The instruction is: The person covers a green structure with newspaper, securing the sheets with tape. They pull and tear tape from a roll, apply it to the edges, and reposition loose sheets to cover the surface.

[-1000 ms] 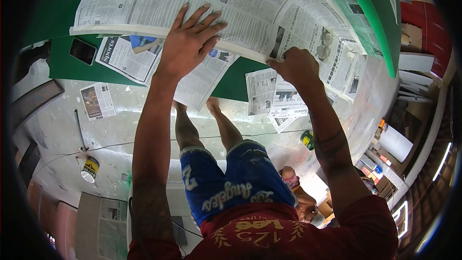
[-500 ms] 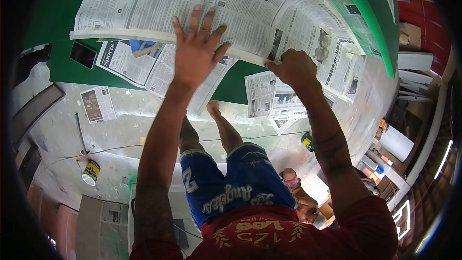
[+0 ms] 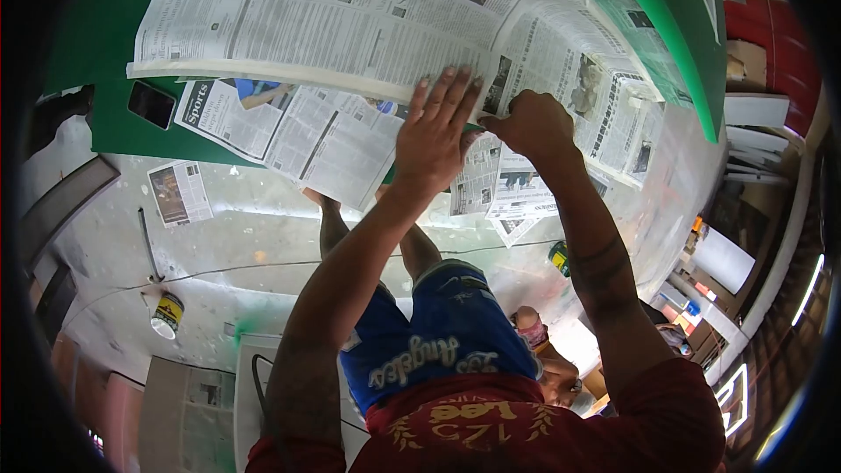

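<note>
A large newspaper sheet [image 3: 289,17] covers a green panel [image 3: 96,44]. Along its near edge runs a pale strip of masking tape [image 3: 263,68]. My left hand [image 3: 436,136] lies with its fingers stretched out over the right part of that taped edge. Close beside it, my right hand [image 3: 534,127] is closed, thumb and fingers pinched on the tape at the strip's right end. More newspaper [image 3: 578,79] covers the area right of my right hand. Below the taped edge hang loose newspaper pages [image 3: 333,144], partly behind my left hand.
A phone [image 3: 152,105] rests on the green surface at the left. On the floor are a newspaper piece [image 3: 180,194], a yellow-and-black can [image 3: 166,315], another can [image 3: 560,257] and a cable [image 3: 236,273]. Another person [image 3: 554,368] is low behind me at the right.
My left hand has slid right along the taped edge, from the middle of the sheet to beside my right hand. My right hand has stayed nearly in place.
</note>
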Action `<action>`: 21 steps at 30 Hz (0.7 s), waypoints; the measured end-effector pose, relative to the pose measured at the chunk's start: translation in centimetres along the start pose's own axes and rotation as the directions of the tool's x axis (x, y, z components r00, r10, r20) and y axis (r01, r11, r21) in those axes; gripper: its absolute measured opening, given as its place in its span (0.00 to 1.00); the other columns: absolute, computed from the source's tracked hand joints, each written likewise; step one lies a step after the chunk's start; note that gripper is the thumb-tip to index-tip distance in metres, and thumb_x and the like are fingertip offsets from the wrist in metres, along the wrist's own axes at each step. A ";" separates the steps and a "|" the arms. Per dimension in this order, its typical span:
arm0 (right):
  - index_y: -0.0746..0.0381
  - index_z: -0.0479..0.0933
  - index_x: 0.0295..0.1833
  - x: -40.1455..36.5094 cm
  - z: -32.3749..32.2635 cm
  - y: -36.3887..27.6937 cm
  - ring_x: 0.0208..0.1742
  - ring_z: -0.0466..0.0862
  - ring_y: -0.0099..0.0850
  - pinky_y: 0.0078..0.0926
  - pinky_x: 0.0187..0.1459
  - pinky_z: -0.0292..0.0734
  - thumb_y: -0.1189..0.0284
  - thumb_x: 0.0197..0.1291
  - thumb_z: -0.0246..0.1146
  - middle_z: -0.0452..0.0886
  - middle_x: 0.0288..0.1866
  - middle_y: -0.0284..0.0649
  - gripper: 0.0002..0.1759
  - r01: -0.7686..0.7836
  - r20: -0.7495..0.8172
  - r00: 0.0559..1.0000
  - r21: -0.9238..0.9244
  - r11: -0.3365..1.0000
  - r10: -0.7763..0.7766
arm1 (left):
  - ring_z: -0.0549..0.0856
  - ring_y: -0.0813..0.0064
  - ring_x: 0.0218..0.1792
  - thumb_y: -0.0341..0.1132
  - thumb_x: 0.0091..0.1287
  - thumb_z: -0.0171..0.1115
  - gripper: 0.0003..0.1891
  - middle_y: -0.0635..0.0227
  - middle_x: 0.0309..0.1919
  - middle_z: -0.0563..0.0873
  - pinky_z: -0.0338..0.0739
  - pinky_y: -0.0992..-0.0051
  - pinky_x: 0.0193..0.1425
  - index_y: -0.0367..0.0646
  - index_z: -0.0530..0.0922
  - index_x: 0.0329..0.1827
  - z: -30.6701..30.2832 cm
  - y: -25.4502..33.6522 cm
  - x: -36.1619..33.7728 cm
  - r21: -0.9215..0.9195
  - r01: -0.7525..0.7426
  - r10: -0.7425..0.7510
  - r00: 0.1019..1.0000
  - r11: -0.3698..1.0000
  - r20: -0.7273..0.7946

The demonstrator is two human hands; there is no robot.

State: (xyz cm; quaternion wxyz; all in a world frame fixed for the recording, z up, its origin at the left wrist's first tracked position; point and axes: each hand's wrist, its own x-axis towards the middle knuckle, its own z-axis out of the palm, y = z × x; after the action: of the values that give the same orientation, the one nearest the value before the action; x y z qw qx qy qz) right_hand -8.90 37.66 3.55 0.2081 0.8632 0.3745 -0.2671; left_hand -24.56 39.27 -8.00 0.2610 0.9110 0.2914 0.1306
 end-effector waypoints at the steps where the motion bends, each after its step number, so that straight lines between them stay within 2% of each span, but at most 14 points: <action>1: 0.65 0.90 0.43 0.0 0.0 0.0 0.44 0.93 0.48 0.45 0.49 0.88 0.48 0.54 0.76 0.91 0.38 0.51 0.28 0.002 0.002 1.000 -0.007 1.000 -0.002 | 0.51 0.65 0.88 0.56 0.78 0.57 0.36 0.70 0.88 0.55 0.40 0.51 0.91 0.60 0.61 0.87 -0.7 -0.5 0.1 -0.102 0.035 -0.035 0.999 0.994 0.008; 2: 0.65 0.90 0.44 -0.1 0.0 0.0 0.44 0.93 0.49 0.45 0.49 0.88 0.47 0.55 0.76 0.91 0.39 0.52 0.29 0.005 0.004 1.000 -0.015 1.000 -0.005 | 0.51 0.65 0.88 0.56 0.78 0.57 0.36 0.70 0.88 0.55 0.40 0.51 0.91 0.60 0.61 0.87 -1.2 -1.3 0.0 -0.101 0.034 -0.033 0.999 0.994 0.011; 4: 0.65 0.90 0.44 -0.1 0.2 0.0 0.45 0.93 0.49 0.45 0.49 0.88 0.46 0.55 0.76 0.91 0.40 0.52 0.30 0.002 0.004 1.000 -0.028 1.000 -0.002 | 0.51 0.62 0.88 0.53 0.78 0.58 0.36 0.68 0.89 0.54 0.42 0.45 0.89 0.62 0.60 0.87 -2.2 -3.3 0.0 0.034 0.108 -0.107 0.994 0.994 -0.023; 5: 0.65 0.90 0.45 0.0 0.2 0.0 0.45 0.93 0.49 0.45 0.49 0.88 0.45 0.56 0.76 0.91 0.41 0.52 0.31 -0.004 0.003 1.000 -0.042 0.999 0.004 | 0.51 0.57 0.88 0.52 0.78 0.59 0.36 0.63 0.88 0.53 0.44 0.39 0.87 0.64 0.59 0.87 -2.6 -4.6 -0.3 0.051 0.096 -0.094 0.995 0.994 -0.045; 6: 0.65 0.90 0.45 -0.1 0.3 0.2 0.45 0.93 0.49 0.45 0.49 0.88 0.45 0.56 0.76 0.91 0.41 0.52 0.31 -0.007 0.005 1.000 -0.040 0.999 0.007 | 0.50 0.50 0.88 0.51 0.78 0.61 0.37 0.58 0.88 0.51 0.41 0.33 0.85 0.63 0.59 0.88 -3.0 -5.7 -0.6 0.051 0.125 -0.122 0.991 0.991 -0.049; 8: 0.65 0.89 0.46 0.2 0.5 0.2 0.46 0.93 0.50 0.45 0.50 0.88 0.45 0.57 0.76 0.91 0.42 0.52 0.31 -0.004 0.018 1.000 -0.047 0.999 0.005 | 0.49 0.41 0.87 0.49 0.77 0.63 0.38 0.51 0.88 0.48 0.38 0.26 0.82 0.64 0.57 0.88 -4.7 -7.8 -1.1 0.132 0.239 -0.229 0.970 0.962 -0.085; 10: 0.65 0.89 0.46 0.2 0.6 0.3 0.46 0.93 0.49 0.45 0.50 0.88 0.45 0.57 0.76 0.91 0.42 0.52 0.31 0.001 0.018 1.000 -0.038 0.999 -0.001 | 0.47 0.35 0.86 0.45 0.77 0.64 0.40 0.45 0.88 0.46 0.35 0.23 0.81 0.64 0.56 0.89 -5.3 -10.5 -2.0 0.186 0.245 -0.209 0.958 0.951 -0.195; 11: 0.65 0.89 0.45 0.3 0.7 0.3 0.46 0.93 0.49 0.44 0.49 0.88 0.45 0.57 0.76 0.91 0.42 0.52 0.31 0.007 0.012 1.000 -0.032 0.999 -0.007 | 0.45 0.31 0.86 0.47 0.75 0.66 0.42 0.41 0.87 0.46 0.35 0.24 0.81 0.60 0.56 0.89 -5.8 -11.8 -2.3 0.289 0.280 -0.231 0.954 0.915 -0.194; 12: 0.65 0.89 0.45 0.3 0.7 0.3 0.46 0.93 0.49 0.44 0.49 0.88 0.45 0.57 0.76 0.91 0.42 0.52 0.31 0.008 0.015 1.000 -0.029 1.000 -0.008 | 0.45 0.31 0.86 0.47 0.75 0.66 0.42 0.41 0.87 0.46 0.35 0.24 0.81 0.60 0.56 0.89 -6.0 -12.6 -2.6 0.292 0.279 -0.231 0.954 0.915 -0.190; 14: 0.65 0.89 0.45 0.2 0.7 0.3 0.46 0.93 0.49 0.44 0.49 0.88 0.45 0.57 0.76 0.91 0.41 0.51 0.31 0.004 0.008 1.000 -0.039 0.999 -0.004 | 0.45 0.31 0.86 0.51 0.72 0.68 0.46 0.41 0.87 0.46 0.36 0.25 0.81 0.55 0.55 0.89 -6.4 -13.4 -2.8 0.147 0.276 -0.210 0.911 0.950 -0.356; 16: 0.65 0.89 0.45 0.2 0.5 0.2 0.46 0.93 0.49 0.45 0.49 0.88 0.45 0.57 0.76 0.91 0.41 0.51 0.31 0.006 0.016 1.000 -0.032 0.999 -0.005 | 0.46 0.31 0.86 0.55 0.68 0.70 0.49 0.40 0.87 0.47 0.36 0.26 0.82 0.51 0.55 0.89 -5.8 -12.4 -2.6 0.134 0.262 -0.203 0.916 0.956 -0.345; 18: 0.65 0.89 0.45 0.3 0.4 0.0 0.46 0.93 0.49 0.45 0.49 0.88 0.45 0.57 0.76 0.91 0.41 0.51 0.31 0.011 0.026 1.000 -0.033 0.999 -0.010 | 0.46 0.32 0.86 0.57 0.67 0.70 0.50 0.41 0.87 0.47 0.36 0.27 0.82 0.51 0.56 0.89 -5.1 -11.2 -2.0 0.042 0.105 -0.090 0.960 0.994 -0.266; 19: 0.65 0.89 0.45 0.3 0.5 0.0 0.45 0.93 0.49 0.45 0.49 0.88 0.45 0.57 0.76 0.91 0.40 0.51 0.31 0.008 0.027 1.000 -0.029 1.000 -0.007 | 0.46 0.37 0.87 0.57 0.68 0.68 0.50 0.44 0.87 0.49 0.36 0.29 0.84 0.49 0.55 0.88 -4.9 -11.2 -1.7 0.108 0.084 -0.061 0.978 0.991 -0.199; 21: 0.65 0.89 0.45 0.3 0.6 0.3 0.45 0.93 0.49 0.45 0.49 0.88 0.45 0.57 0.76 0.91 0.40 0.51 0.30 -0.005 0.023 1.000 -0.031 1.000 0.005 | 0.47 0.39 0.87 0.56 0.69 0.68 0.49 0.46 0.87 0.50 0.36 0.30 0.84 0.48 0.55 0.88 -4.8 -11.4 -1.6 0.090 0.094 -0.074 0.975 0.991 -0.208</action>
State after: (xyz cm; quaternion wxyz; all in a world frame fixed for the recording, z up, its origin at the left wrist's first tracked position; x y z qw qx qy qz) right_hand -8.68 37.31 2.93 0.2265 0.8576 0.3740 -0.2707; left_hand -32.99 48.15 -10.46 0.1894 0.8915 0.3610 0.1975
